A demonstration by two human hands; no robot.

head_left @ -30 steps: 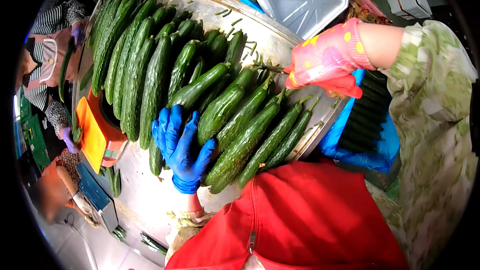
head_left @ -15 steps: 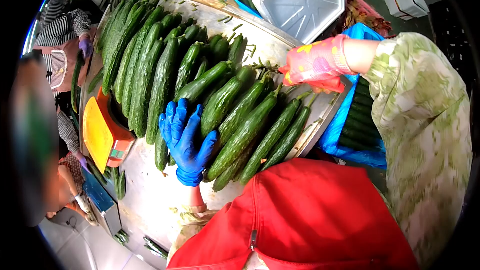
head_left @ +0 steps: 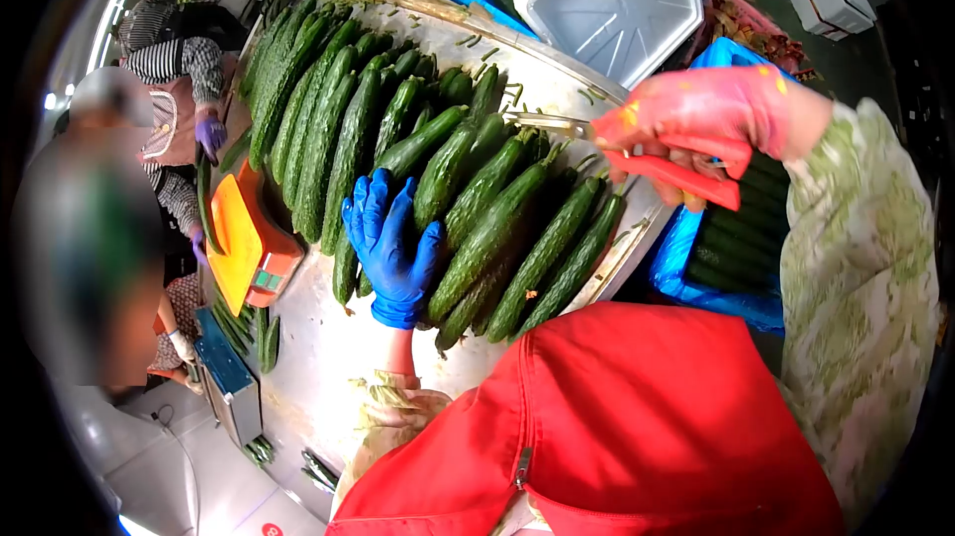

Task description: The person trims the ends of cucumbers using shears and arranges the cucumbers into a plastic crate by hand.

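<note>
at mid-frame, cucumbers [head_left: 494, 235] lie under the spread left hand [head_left: 394, 263]; right of centre, the right hand [head_left: 686, 108] grips red-handled scissors [head_left: 559, 123]; an orange scale [head_left: 279, 250] hems the left, a white tray [head_left: 615, 4] the top.

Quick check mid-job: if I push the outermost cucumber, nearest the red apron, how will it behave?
The outermost cucumber may roll sideways, being long and rounded. It should stay stiff, judging by its straight, full body. Its shiny skin could be slightly slippery, though I can't tell whether it's wet.
</note>
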